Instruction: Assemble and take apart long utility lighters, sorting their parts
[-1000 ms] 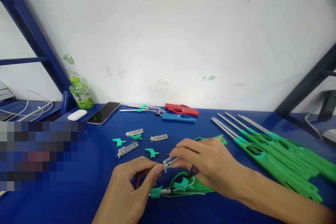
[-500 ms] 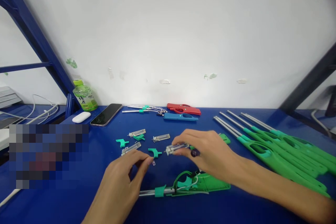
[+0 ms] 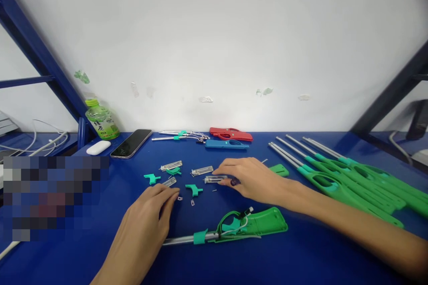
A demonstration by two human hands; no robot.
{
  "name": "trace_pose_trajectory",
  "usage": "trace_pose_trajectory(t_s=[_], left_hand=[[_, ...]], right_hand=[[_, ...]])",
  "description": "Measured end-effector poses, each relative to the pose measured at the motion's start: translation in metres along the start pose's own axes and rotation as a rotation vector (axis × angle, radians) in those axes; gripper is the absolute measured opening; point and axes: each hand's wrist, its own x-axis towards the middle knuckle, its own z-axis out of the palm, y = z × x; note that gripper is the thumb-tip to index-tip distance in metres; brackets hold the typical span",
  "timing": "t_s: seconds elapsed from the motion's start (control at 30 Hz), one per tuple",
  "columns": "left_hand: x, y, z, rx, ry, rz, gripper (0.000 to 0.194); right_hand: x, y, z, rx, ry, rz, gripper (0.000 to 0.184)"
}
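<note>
My right hand (image 3: 245, 178) is closed around one end of a clear plastic lighter fuel tank (image 3: 214, 179), low over the table. A dark round end of some tool (image 3: 235, 181) shows under its fingers; the rest is mostly hidden. The fingers of my left hand (image 3: 147, 220) are pinched together low at the table, touching or just beside a tiny metal clip (image 3: 179, 198); whether they hold anything is hidden. A second clip (image 3: 192, 203) and a teal trigger (image 3: 194, 190) lie between the hands. Nearer me is an opened green lighter shell (image 3: 267, 223) with its metal tube (image 3: 180, 241) and wires.
More clear tanks (image 3: 202, 170) and teal triggers (image 3: 152, 179) lie beyond my left hand. Several green long-necked lighters (image 3: 354, 191) are at right. At the back are red (image 3: 230, 134) and blue shells (image 3: 225, 144), metal tubes (image 3: 167, 138), a phone (image 3: 131, 144) and a bottle (image 3: 103, 121).
My right hand has lowered the tank towards the table. My left hand has moved slightly left, and a second small clip now shows by its fingertips. The view has shifted a little.
</note>
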Motion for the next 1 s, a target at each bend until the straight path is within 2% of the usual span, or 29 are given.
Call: trace_pose_trajectory(t_s=[0.13,0.27,0.37,0.43,0.57,0.73,1.0], left_hand=[[-0.01,0.022,-0.006,-0.022,0.044,0.076,0.033],[-0.025,0.046,-0.006,-0.091,-0.05,0.28,0.026],[-0.032,0.051,-0.001,-0.109,-0.179,0.294,0.025],[-0.032,0.051,0.001,-0.118,-0.219,0.277,0.028],[-0.027,0.054,-0.003,-0.122,-0.144,0.305,0.03],[-0.021,0.064,-0.011,-0.159,0.025,0.316,0.032],[-0.004,0.068,-0.022,-0.287,0.066,0.217,0.017]], right_hand=[[-0.011,-0.01,-0.017,0.015,-0.042,-0.005,0.02],[-0.054,-0.019,-0.029,0.019,-0.087,0.061,0.024],[-0.093,-0.023,-0.02,-0.053,-0.08,0.18,0.04],[-0.114,-0.024,-0.008,-0.079,-0.1,0.246,0.038],[-0.132,-0.027,0.007,-0.026,-0.071,0.299,0.028],[-0.135,-0.03,0.007,-0.031,0.014,0.272,0.029],[-0.14,-0.031,0.016,-0.06,0.092,0.269,0.03]])
